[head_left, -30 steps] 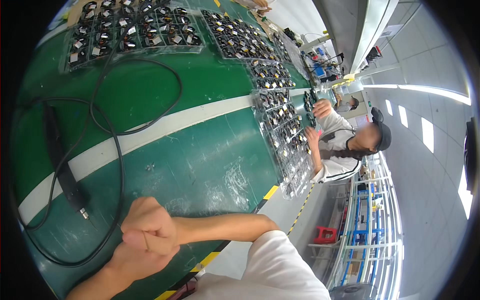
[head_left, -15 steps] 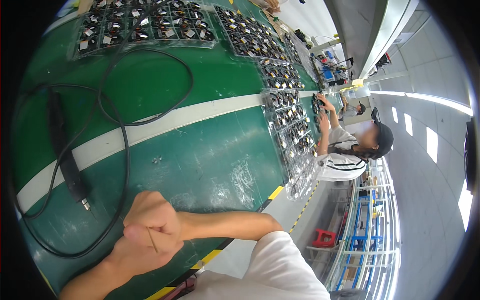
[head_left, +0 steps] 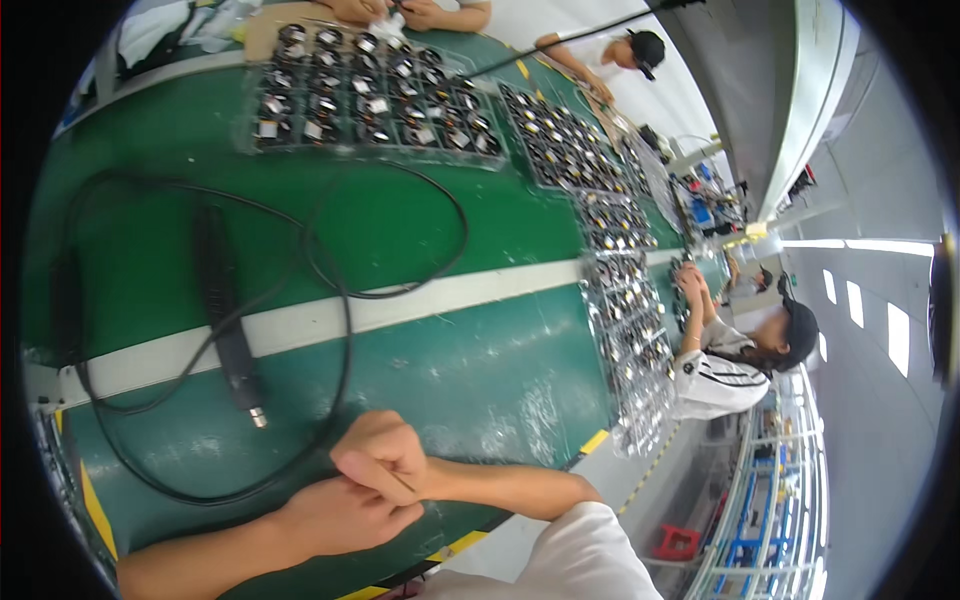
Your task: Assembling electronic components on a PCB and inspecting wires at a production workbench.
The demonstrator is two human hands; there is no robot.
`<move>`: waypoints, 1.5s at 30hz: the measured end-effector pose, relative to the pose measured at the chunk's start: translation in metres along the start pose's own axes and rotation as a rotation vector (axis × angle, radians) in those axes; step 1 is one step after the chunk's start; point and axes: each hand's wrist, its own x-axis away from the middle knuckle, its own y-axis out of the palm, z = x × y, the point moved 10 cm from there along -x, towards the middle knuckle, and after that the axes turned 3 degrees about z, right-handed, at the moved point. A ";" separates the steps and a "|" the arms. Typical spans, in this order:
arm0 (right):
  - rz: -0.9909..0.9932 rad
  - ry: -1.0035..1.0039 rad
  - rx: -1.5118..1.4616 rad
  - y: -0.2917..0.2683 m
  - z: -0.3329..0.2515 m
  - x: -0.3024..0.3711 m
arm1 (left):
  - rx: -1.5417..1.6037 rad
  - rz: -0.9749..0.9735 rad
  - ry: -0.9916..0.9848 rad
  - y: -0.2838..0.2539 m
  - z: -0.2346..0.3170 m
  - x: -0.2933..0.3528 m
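My left hand (head_left: 345, 515) and my right hand (head_left: 385, 450) are pressed together over the near edge of the green table. The right hand sits on top, its fingers curled, and a thin tan stick (head_left: 402, 481) shows at its thumb. My left hand lies beneath with its fingers bent in; what they hold, if anything, is hidden. Left of my hands lies a black electric screwdriver (head_left: 232, 345), its metal tip toward me. A black cable (head_left: 347, 385) loops around it and close by my hands.
Clear trays (head_left: 375, 150) of small black parts with white labels line the far side. More trays (head_left: 625, 330) run along the right. A person in white (head_left: 725, 380) works there, and others sit across the table. Yellow-black tape (head_left: 95, 510) marks the table edge.
The view has shifted, so the table, trays and my hands appear further right and lower. More people show at the far side. My hands stay together.
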 end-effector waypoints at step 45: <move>-0.068 0.033 0.162 0.011 0.023 0.007 | 0.847 0.350 -0.687 -0.065 -0.083 0.001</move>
